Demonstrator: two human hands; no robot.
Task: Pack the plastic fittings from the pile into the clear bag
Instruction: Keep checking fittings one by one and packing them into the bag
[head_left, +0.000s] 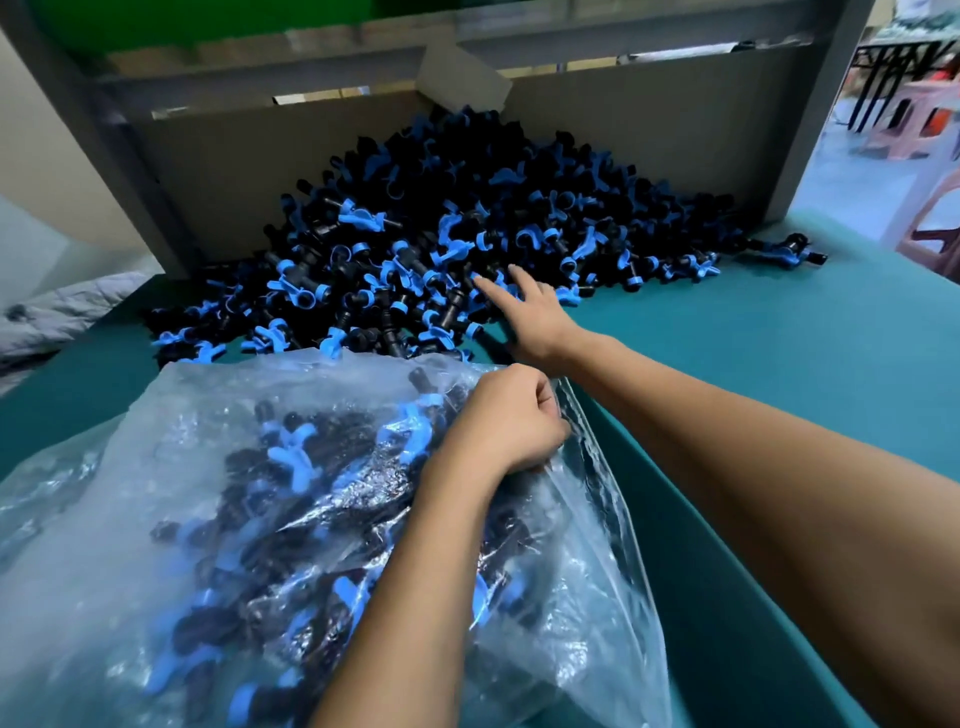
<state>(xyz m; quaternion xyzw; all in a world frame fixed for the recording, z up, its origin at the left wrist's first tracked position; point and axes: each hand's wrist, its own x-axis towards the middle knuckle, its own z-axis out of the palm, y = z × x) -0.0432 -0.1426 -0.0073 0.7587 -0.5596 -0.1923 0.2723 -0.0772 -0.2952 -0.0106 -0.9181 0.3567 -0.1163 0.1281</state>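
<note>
Left grip pinches clear bag, mouth pileward.

I see the bag nearest me on the table — the pile behind it, against a board.

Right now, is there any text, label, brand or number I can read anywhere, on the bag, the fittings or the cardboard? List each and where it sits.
None readable.
Clear bag: no print shows.
Fittings in the pile: any moulded marks are too small to tell.
Cardboard behind the pile: plain, no print in view.
Background at far right: too blurred to read.
</note>
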